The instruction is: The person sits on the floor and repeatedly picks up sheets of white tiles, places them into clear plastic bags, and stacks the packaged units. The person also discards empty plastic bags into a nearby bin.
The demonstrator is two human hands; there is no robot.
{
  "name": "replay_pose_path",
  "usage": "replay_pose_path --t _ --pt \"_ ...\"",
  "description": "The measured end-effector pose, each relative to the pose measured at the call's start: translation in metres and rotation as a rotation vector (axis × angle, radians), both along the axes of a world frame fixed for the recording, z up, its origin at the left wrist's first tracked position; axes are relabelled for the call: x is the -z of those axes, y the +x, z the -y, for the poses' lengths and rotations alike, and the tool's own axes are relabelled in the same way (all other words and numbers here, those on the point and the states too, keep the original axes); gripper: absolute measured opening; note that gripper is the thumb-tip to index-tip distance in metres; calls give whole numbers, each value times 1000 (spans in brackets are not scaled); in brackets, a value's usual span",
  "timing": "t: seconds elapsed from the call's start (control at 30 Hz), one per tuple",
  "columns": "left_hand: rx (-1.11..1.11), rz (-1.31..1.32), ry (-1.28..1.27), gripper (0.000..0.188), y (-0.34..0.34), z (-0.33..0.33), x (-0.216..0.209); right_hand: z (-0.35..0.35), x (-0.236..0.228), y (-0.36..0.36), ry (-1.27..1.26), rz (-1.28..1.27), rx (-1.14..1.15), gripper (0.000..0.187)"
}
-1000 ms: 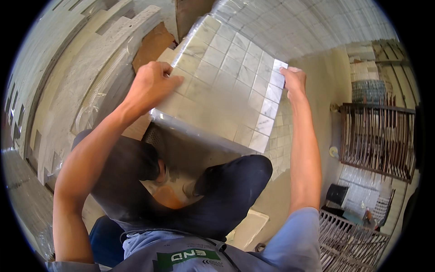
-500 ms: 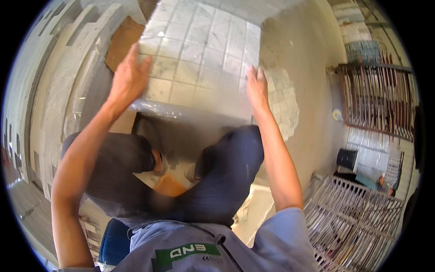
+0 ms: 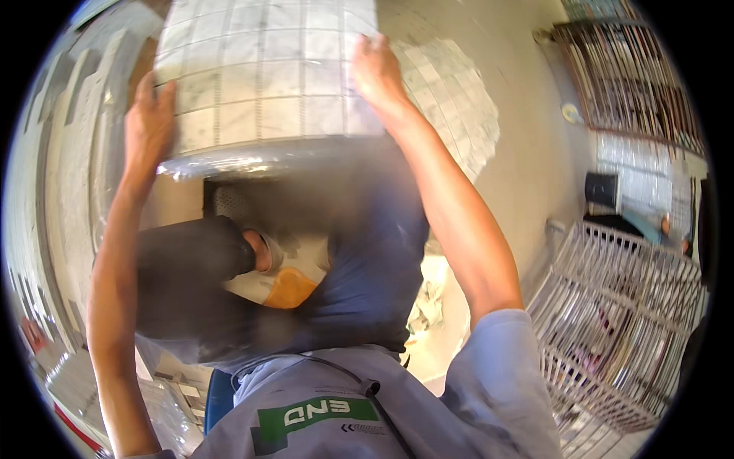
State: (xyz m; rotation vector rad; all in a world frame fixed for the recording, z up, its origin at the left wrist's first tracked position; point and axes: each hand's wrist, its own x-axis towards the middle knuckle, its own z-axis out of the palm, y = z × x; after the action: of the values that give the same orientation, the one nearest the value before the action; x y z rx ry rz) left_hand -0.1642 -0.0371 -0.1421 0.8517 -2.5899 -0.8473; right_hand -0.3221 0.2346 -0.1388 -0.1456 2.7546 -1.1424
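Note:
A sheet of pale, grey-veined square mosaic tiles [image 3: 264,73] lies in front of me, its far edge cut off by the top of the picture. My left hand [image 3: 151,118] grips its left edge, the thumb apart from the fingers. On the opposite edge, my right hand [image 3: 377,70] is closed, fingertips bent over the tiles. Shiny clear plastic [image 3: 252,163] runs along the near edge, above my knees. Whatever lies beneath the sheet is hidden. Farther right is a piece of similar tile mosaic with a rounded outline [image 3: 451,99].
Long pale slabs [image 3: 73,176] line the left side. Racks of upright thin pieces [image 3: 631,80] and a slatted crate [image 3: 612,321] stand on the right, near a black bucket [image 3: 602,189]. Another person's arm shows beyond the crate. An orange-brown piece [image 3: 290,288] lies between my feet.
Both hands have shifted left with the tile sheet, which now sits farther from the rounded mosaic piece. My view has also turned, so the surroundings appear displaced.

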Motion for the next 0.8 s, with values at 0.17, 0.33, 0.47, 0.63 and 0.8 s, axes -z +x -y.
replay_pose_path --t 0.17,0.33,0.47,0.63,0.8 --pt "37 5 70 65 -1 22 7 12 54 -27 418 -525 -302 54" --pt "108 -11 204 65 7 19 -7 27 50 -7 277 -686 -79 45" --pt "76 15 155 66 7 32 0 25 28 -1 212 -313 -129 64" --pt "60 44 -38 65 8 55 14 23 1 11 119 -208 -59 57" --pt "131 75 -289 63 -2 70 29 -23 25 -28 -195 -100 -240 29"
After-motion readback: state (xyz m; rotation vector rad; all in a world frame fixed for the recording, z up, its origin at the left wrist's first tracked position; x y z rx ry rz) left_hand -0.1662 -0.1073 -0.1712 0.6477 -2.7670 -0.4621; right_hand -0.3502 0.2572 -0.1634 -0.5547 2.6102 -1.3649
